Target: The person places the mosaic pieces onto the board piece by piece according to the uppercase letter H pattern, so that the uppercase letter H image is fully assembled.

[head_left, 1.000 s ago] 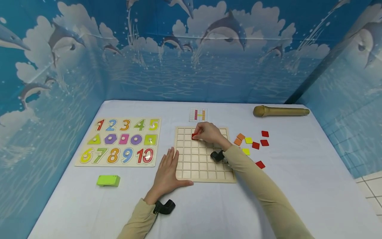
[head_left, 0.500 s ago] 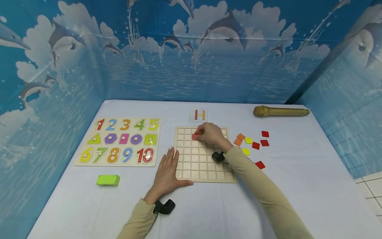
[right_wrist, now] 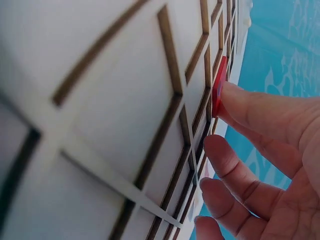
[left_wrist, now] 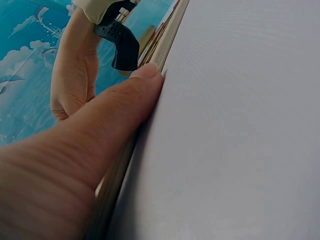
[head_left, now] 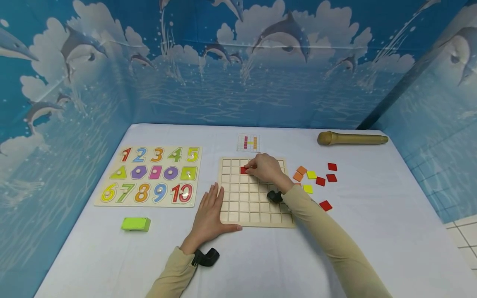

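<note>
A wooden grid board (head_left: pixel 244 198) lies in the middle of the table. My left hand (head_left: pixel 208 216) steadies its near left corner: straight fingers along the left edge, thumb against the near edge. In the left wrist view that thumb (left_wrist: pixel 120 107) touches the board's side. My right hand (head_left: pixel 266 169) is over the upper part of the board, thumb and forefinger at a red square tile (head_left: pixel 244 170). Seen from the right wrist, the tile (right_wrist: pixel 218 87) stands slightly proud of the grid under the thumb, and the other fingers are loosely bent. The forefinger's tip is hidden.
Loose red tiles (head_left: pixel 326 205), yellow tiles (head_left: pixel 311 175) and orange tiles (head_left: pixel 301 170) lie right of the board. A pattern card (head_left: pixel 249 142) is behind it. Left are a number puzzle (head_left: pixel 149 176) and a green block (head_left: pixel 136 224). A brown microphone-shaped object (head_left: pixel 352 138) lies at back right.
The red tile stays at the same part of the board, its tilt altering slightly. My right hand has shifted a little to the right. The left hand keeps its place.
</note>
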The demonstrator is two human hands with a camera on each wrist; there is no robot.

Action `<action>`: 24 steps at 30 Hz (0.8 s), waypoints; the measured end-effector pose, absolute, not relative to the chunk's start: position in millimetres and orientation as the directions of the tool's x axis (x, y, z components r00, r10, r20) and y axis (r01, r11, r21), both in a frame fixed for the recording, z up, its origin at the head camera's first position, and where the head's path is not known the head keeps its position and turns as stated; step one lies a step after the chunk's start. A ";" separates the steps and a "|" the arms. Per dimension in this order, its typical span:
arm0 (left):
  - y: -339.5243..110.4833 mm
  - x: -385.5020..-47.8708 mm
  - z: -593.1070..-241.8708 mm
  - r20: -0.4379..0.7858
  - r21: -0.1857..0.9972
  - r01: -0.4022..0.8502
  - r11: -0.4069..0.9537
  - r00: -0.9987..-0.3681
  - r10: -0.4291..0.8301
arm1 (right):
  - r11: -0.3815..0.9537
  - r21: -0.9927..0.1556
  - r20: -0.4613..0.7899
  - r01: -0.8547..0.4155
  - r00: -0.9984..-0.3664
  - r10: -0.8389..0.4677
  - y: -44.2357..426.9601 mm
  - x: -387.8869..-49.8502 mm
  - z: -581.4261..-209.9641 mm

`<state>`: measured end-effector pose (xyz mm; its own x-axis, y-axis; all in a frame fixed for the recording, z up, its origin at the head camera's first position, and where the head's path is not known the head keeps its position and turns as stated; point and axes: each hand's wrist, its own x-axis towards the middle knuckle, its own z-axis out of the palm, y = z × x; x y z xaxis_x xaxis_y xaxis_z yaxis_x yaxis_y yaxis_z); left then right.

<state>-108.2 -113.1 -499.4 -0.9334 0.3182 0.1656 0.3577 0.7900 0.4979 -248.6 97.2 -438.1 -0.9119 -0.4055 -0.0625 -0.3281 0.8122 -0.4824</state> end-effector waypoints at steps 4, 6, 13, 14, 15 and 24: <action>-112.6 -107.9 -499.4 0.161 0.498 0.356 0.791 -0.934 0.319 | 0.797 -0.493 -0.062 -0.349 -0.900 -0.432 99.4 -247.3 -439.0; -112.7 -107.9 -499.1 0.159 0.495 0.356 0.792 -0.934 0.320 | 0.783 -0.504 -0.057 -0.363 -0.891 -0.450 100.5 -246.3 -439.2; -112.9 -108.4 -498.7 0.144 0.487 0.353 0.799 -0.935 0.325 | 0.764 -0.489 -0.060 -0.421 -0.857 -0.512 107.0 -241.4 -439.9; -112.9 -108.3 -498.7 0.143 0.488 0.352 0.799 -0.935 0.324 | 0.762 -0.488 -0.065 -0.425 -0.853 -0.517 107.5 -240.7 -440.0; -112.9 -108.2 -498.8 0.142 0.488 0.351 0.799 -0.935 0.324 | 0.764 -0.483 -0.072 -0.429 -0.850 -0.522 108.1 -240.0 -440.3; -113.3 -108.5 -498.3 0.143 0.488 0.352 0.799 -0.935 0.325 | 0.755 -0.498 -0.080 -0.428 -0.844 -0.531 110.9 -238.3 -441.2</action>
<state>-108.5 -113.3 -498.3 -0.9348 0.3254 0.1426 0.3524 0.7988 0.4875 -238.3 110.9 -441.2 -0.8436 -0.5310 -0.0798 -0.4279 0.7545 -0.4976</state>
